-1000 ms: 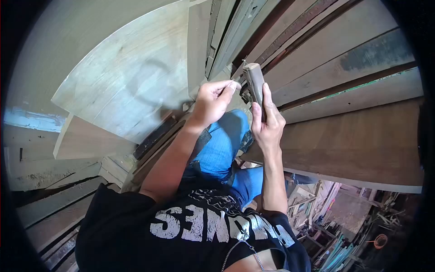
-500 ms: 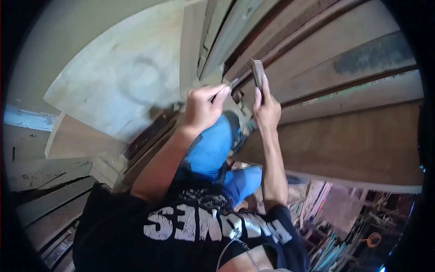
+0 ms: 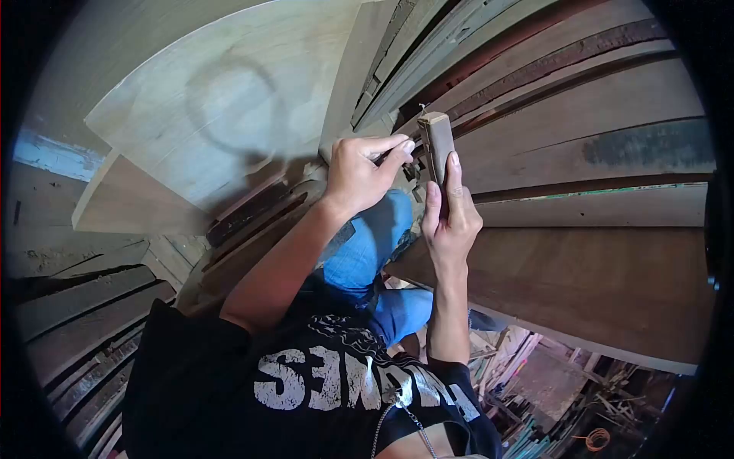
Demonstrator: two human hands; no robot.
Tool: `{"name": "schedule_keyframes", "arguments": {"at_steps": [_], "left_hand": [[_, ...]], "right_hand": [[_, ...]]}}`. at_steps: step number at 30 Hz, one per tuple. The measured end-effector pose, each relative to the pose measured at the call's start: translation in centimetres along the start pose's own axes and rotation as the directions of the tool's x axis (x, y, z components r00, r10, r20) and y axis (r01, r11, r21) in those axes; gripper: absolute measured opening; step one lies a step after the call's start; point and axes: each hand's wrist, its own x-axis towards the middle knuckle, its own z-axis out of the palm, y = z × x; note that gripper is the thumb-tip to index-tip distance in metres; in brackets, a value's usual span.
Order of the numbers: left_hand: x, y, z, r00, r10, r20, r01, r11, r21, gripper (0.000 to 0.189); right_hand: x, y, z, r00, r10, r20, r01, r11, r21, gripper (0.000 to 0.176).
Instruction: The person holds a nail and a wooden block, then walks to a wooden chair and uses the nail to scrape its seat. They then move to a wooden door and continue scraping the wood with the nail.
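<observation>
My right hand (image 3: pixel 453 218) is wrapped round a narrow brown wooden block (image 3: pixel 437 141), its fingers along the sides. The block stands roughly upright, with a pale end at the top and a thin curled strand beside that end. My left hand (image 3: pixel 363 172) is closed in a pinch just left of the block, thumb and forefinger together near its side. A small thin dark piece shows between those fingers; I cannot tell its kind. Both hands are above my knee in blue jeans (image 3: pixel 363 249).
A large pale curved board (image 3: pixel 160 107) with a ring-shaped mark lies at the left. Long planks (image 3: pixel 527 141) fill the upper right, and a wide brown board (image 3: pixel 581 279) sits below them. Stacked planks (image 3: pixel 92 306) are at lower left; scrap wood (image 3: pixel 550 382) litters the lower right.
The block in my right hand now shows a broader side and its end. My left hand has moved slightly right, closer to the block. The view has shifted a little.
</observation>
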Motion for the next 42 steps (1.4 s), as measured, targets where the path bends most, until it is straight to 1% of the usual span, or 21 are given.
{"name": "schedule_keyframes", "arguments": {"at_steps": [2,5,7,9,10,11,12,13,14,17,19,21,22,24,29,31,35,37,39,41,42], "left_hand": [[0.0,0.5,-0.2,0.999,0.044,-0.017,-0.044,0.998,0.037,0.019],[-0.3,0.8,-0.3,0.99,0.137,-0.017,-0.135,0.986,0.103,0.016],[-0.5,0.8,0.0,0.966,0.244,-0.09,-0.225,0.958,0.179,0.015],[-0.6,0.0,0.3,0.959,0.259,-0.115,-0.225,0.942,0.248,0.014],[-0.5,0.5,0.3,0.951,0.286,-0.117,-0.253,0.938,0.239,0.013],[-0.5,1.1,-0.1,0.945,0.306,-0.115,-0.272,0.931,0.242,0.013],[-0.8,2.0,-0.1,0.946,0.301,-0.122,-0.28,0.946,0.166,0.011],[-0.8,2.6,-0.3,0.965,0.225,-0.132,-0.211,0.971,0.115,0.012],[-0.3,2.5,-0.4,0.962,0.223,-0.155,-0.207,0.972,0.115,0.014],[0.2,1.7,-1.0,0.96,0.216,-0.18,-0.206,0.976,0.073,0.018],[0.2,2.2,-1.1,0.98,0.147,-0.136,-0.153,0.988,-0.036,0.02],[0.1,2.8,-1.6,0.991,0.057,-0.123,-0.061,0.998,-0.024,0.022],[0.2,2.8,-1.7,0.991,0.051,-0.121,-0.053,0.998,-0.016,0.022],[0.4,2.6,-1.7,0.991,0.088,-0.101,-0.09,0.996,-0.014,0.023],[-0.1,2.7,-1.1,0.995,0.079,-0.06,-0.086,0.99,-0.109,0.022],[-0.2,3.2,-1.4,0.999,0.027,-0.021,-0.029,0.994,-0.103,0.022],[-0.1,2.5,-1.2,0.998,0.061,-0.009,-0.062,0.988,-0.139,0.021],[-0.2,2.3,-1.1,0.998,0.056,0.002,-0.055,0.988,-0.147,0.02],[-0.2,2.4,-1.4,0.999,0.051,0.009,-0.049,0.987,-0.153,0.019],[-0.1,3.0,-1.9,0.984,0.167,-0.067,-0.163,0.985,0.061,0.015],[-0.2,3.3,-1.8,0.98,0.173,-0.098,-0.166,0.983,0.084,0.016]], "right_hand": [[0.0,-0.1,-0.2,0.999,-0.037,0.019,0.04,0.987,-0.153,0.054],[-0.2,-0.1,-0.5,0.995,-0.094,0.041,0.102,0.958,-0.268,0.053],[-0.6,0.9,-0.1,0.993,-0.112,0.037,0.118,0.951,-0.287,0.053],[-0.4,2.0,0.6,0.986,-0.163,0.034,0.166,0.938,-0.304,0.053],[0.3,1.6,1.0,0.994,-0.102,0.05,0.113,0.926,-0.361,0.051],[1.8,1.5,0.5,0.97,0.169,0.176,-0.045,0.831,-0.554,0.049],[2.2,3.4,0.5,0.97,0.211,0.122,-0.117,0.843,-0.525,0.048],[1.9,5.5,0.3,0.964,0.258,0.068,-0.192,0.849,-0.492,0.047],[1.6,6.2,-0.1,0.984,0.179,0.003,-0.17,0.937,-0.304,0.046],[2.4,2.3,-1.5,0.974,0.226,0.028,-0.22,0.966,-0.138,0.047],[2.1,0.4,-1.4,0.987,0.164,-0.005,-0.164,0.985,-0.062,0.051],[1.5,-1.1,-1.1,0.991,0.131,-0.038,-0.13,0.991,0.008,0.051],[1.3,-1.5,-1.0,0.99,0.138,-0.034,-0.138,0.99,0.014,0.051],[1.0,-2.2,-1.0,0.995,0.058,-0.076,-0.054,0.997,0.053,0.052],[1.0,-3.4,-1.7,0.996,0.031,-0.08,-0.031,1.0,0.004,0.054],[1.1,-3.5,-1.8,0.994,-0.016,-0.104,0.012,0.999,-0.041,0.054],[0.6,-3.7,-1.8,0.997,-0.026,-0.078,0.02,0.997,-0.075,0.056],[0.6,-3.5,-1.5,0.989,-0.128,-0.069,0.114,0.977,-0.181,0.057],[0.4,-3.2,-1.4,0.992,-0.127,-0.007,0.12,0.953,-0.276,0.057],[0.4,-2.5,-1.0,0.989,-0.144,-0.02,0.132,0.951,-0.28,0.057],[0.5,-1.9,-0.9,0.986,-0.167,-0.013,0.157,0.945,-0.288,0.057]]}}
